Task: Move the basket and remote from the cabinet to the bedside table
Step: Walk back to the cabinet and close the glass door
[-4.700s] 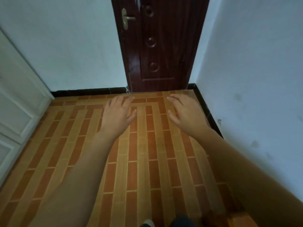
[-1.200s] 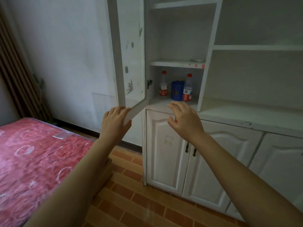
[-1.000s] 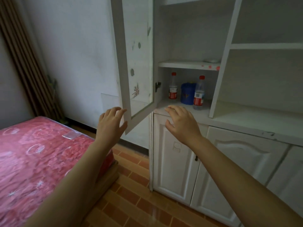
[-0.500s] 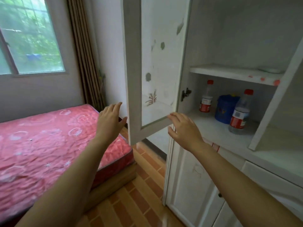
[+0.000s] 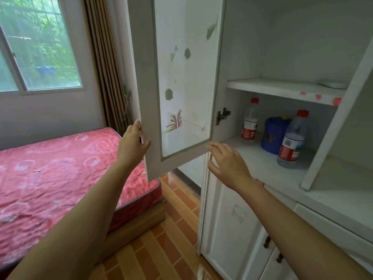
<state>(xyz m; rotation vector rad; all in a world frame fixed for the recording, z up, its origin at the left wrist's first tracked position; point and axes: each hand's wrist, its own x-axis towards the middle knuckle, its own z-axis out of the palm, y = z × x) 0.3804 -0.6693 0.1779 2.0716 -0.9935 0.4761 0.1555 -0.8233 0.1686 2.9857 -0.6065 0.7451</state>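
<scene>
A small blue basket (image 5: pixel 272 136) stands on the lower open shelf of the white cabinet (image 5: pixel 262 168), between two clear bottles with red caps. A flat white remote (image 5: pixel 332 85) lies on the shelf above it, near the right upright. The cabinet's glass door (image 5: pixel 181 77) hangs open towards me. My left hand (image 5: pixel 132 145) is at the door's outer edge, fingers behind it and thumb over the frame's front. My right hand (image 5: pixel 227 161) hovers open just below the door's lower corner, in front of the shelf edge, short of the basket.
The left bottle (image 5: pixel 249 122) and the right bottle (image 5: pixel 292 140) flank the basket closely. A bed with a red cover (image 5: pixel 50 168) fills the left side. A window (image 5: pixel 36 43) and a brown curtain (image 5: pixel 109 63) are behind it. Closed lower cabinet doors (image 5: pixel 232 229) stand above the tiled floor.
I turned from a dark wooden door to the cabinet and came closer. My left hand has reached the open door's edge and my right hand has risen towards the shelf.
</scene>
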